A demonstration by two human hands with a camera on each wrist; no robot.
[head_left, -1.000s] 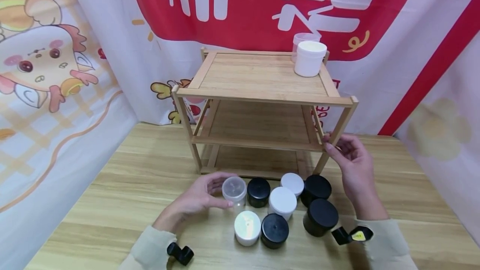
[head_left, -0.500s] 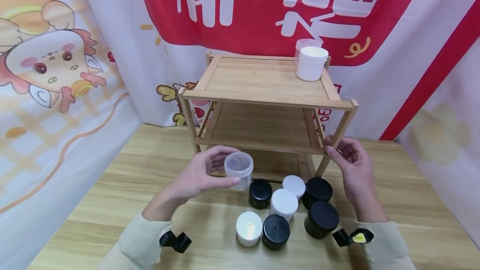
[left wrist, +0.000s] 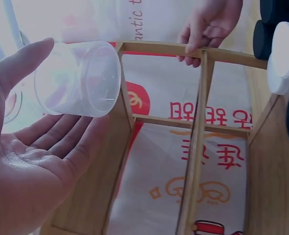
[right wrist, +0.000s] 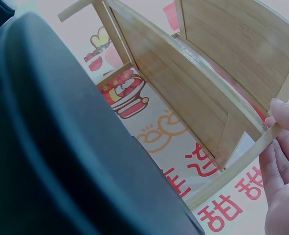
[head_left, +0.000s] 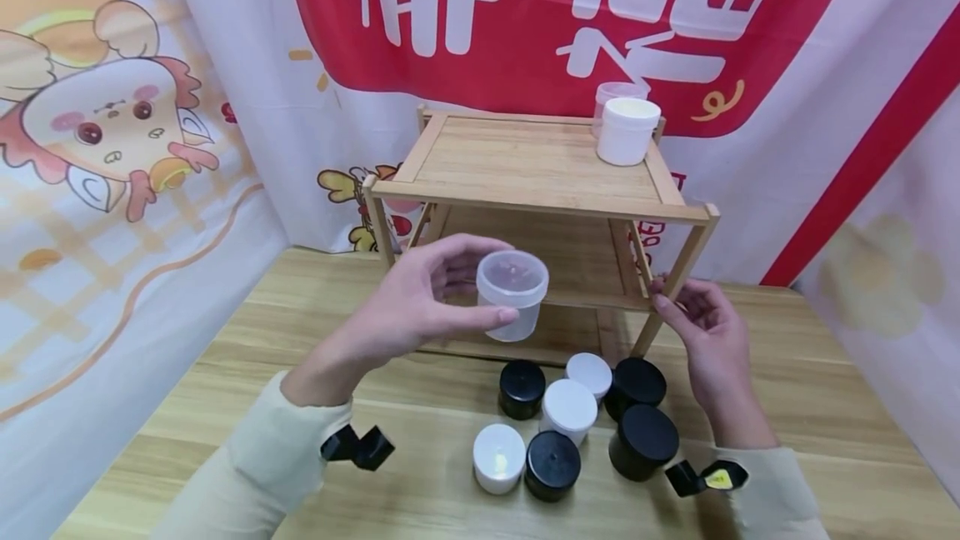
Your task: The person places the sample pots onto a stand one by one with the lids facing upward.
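Note:
In the head view my left hand holds a clear plastic jar between thumb and fingers. The jar is raised off the table, in front of the middle tier of a three-tier wooden shelf. From the left wrist view, the thumb lies along one side of the clear jar and the fingers along the other. My right hand grips the shelf's front right post at the middle tier. Thumb and fingers sit on either side of that wood in the right wrist view.
A white jar and another clear jar behind it stand at the top tier's right end. Several black and white jars, such as a black one and a white one, stand before the shelf. Printed cloth hangs behind.
My left hand has lifted the clear jar from beside the other jars, up and to the right toward the shelf. My right hand stays on the post.

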